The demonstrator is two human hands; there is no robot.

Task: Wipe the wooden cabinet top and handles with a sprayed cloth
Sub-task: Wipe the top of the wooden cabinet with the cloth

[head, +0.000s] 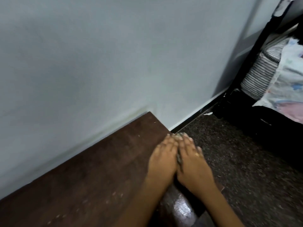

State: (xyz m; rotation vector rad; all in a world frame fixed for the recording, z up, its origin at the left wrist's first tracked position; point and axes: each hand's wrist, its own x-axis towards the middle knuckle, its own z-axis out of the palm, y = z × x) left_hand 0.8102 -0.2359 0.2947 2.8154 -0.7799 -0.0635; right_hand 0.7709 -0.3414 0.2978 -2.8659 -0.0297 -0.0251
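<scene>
The cloth (pixel 179 158) is showing only as a thin grey sliver, pinched between the two palms right at the cabinet top's (pixel 91 167) right-hand edge. The left hand (pixel 161 158) and right hand (pixel 191 161) are pressing together, fingers straight and closed, tips pointing toward the wall (pixel 114 54). Beyond the right hand's fingers the dark carpet (pixel 246 161) is lying well below; so little cloth is gripped that it could be slipping out and dropping there. Pale specks left of the fingers are looking unwiped and easily missed.
</scene>
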